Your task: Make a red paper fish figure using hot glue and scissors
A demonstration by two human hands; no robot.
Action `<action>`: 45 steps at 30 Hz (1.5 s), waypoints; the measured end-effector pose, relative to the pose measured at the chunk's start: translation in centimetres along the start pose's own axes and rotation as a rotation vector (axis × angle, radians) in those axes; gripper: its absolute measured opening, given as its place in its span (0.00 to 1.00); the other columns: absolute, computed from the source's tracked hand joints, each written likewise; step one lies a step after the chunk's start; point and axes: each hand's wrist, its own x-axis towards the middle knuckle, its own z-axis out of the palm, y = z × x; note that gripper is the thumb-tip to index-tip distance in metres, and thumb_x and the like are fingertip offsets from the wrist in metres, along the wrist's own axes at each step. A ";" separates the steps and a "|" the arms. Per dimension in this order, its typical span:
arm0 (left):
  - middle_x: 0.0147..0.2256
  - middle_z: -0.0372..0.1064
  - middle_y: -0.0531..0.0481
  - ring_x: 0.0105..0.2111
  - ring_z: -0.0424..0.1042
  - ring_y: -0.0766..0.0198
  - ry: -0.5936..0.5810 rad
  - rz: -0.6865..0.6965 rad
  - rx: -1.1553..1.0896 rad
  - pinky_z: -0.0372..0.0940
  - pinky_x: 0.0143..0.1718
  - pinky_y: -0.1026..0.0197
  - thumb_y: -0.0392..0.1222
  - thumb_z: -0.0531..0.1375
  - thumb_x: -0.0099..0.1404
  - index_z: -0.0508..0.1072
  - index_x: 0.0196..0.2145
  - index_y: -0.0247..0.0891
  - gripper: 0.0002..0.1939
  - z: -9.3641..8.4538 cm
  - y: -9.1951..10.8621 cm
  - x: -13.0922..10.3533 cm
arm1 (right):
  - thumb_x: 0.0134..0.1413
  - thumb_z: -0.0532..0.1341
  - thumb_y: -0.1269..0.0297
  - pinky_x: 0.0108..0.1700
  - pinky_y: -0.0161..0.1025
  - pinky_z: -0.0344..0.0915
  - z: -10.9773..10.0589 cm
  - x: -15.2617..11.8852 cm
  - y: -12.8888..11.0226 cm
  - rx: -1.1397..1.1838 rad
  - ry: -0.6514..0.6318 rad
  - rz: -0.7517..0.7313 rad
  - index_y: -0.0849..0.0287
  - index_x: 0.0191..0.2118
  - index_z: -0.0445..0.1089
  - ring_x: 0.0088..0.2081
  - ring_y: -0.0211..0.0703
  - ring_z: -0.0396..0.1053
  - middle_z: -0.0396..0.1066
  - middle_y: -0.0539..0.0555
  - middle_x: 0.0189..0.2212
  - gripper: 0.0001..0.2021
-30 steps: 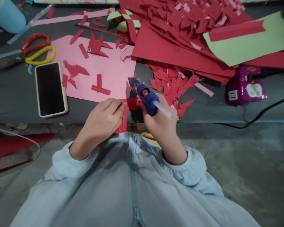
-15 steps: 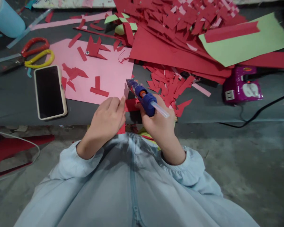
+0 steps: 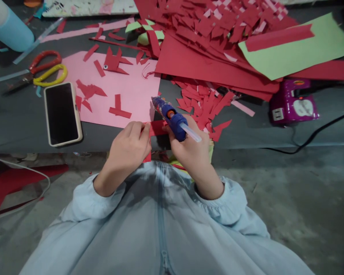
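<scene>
My right hand (image 3: pixel 193 147) is closed round a blue glue gun (image 3: pixel 176 124), its nozzle pointing up and left and a clear glue stick (image 3: pixel 191 133) jutting from its back. Pinched in my left hand (image 3: pixel 129 147) is a red paper strip (image 3: pixel 157 128) at the table's front edge; it reaches right to my right fingers, and red paper also hangs below my left hand. Beyond my hands lies a pink sheet (image 3: pixel 137 88) bearing a red paper fish (image 3: pixel 114 62) with an eye, a second cut red shape (image 3: pixel 89 89) and crossed red strips (image 3: pixel 119 109).
Left of the pink sheet are a phone (image 3: pixel 62 114), scissors (image 3: pixel 47 68) and a blue bottle (image 3: pixel 13 26). Red scraps (image 3: pixel 202 101) are heaped to the right, below red sheets (image 3: pixel 212 70) and a green sheet (image 3: pixel 295 57). A purple box (image 3: pixel 294 103) with a black cord stands at far right.
My left fingers have shifted slightly down and left at the strip. The glue gun stays in my right hand, nearly still; the view has moved a little.
</scene>
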 end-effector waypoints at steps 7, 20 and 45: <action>0.46 0.73 0.36 0.48 0.72 0.52 0.003 -0.047 -0.018 0.72 0.47 0.55 0.36 0.53 0.71 0.68 0.58 0.27 0.20 -0.5 0.2 -0.1 | 0.60 0.55 0.60 0.31 0.41 0.65 0.0 0.0 -0.1 0.044 -0.044 0.011 0.58 0.47 0.69 0.31 0.52 0.75 0.77 0.58 0.33 0.13; 0.45 0.72 0.33 0.46 0.71 0.48 -0.087 -0.141 0.074 0.72 0.42 0.52 0.36 0.54 0.69 0.67 0.59 0.25 0.22 -0.1 1.5 1.2 | 0.61 0.56 0.59 0.30 0.40 0.64 -0.1 0.0 -0.2 0.083 -0.037 0.019 0.58 0.46 0.70 0.30 0.51 0.75 0.78 0.57 0.32 0.13; 0.45 0.74 0.38 0.44 0.73 0.54 -0.089 -0.170 0.036 0.70 0.42 0.56 0.34 0.49 0.71 0.65 0.62 0.30 0.23 -0.8 0.1 1.5 | 0.57 0.54 0.64 0.31 0.40 0.64 0.1 0.2 0.0 0.110 -0.064 -0.006 0.58 0.48 0.69 0.30 0.51 0.74 0.77 0.58 0.33 0.15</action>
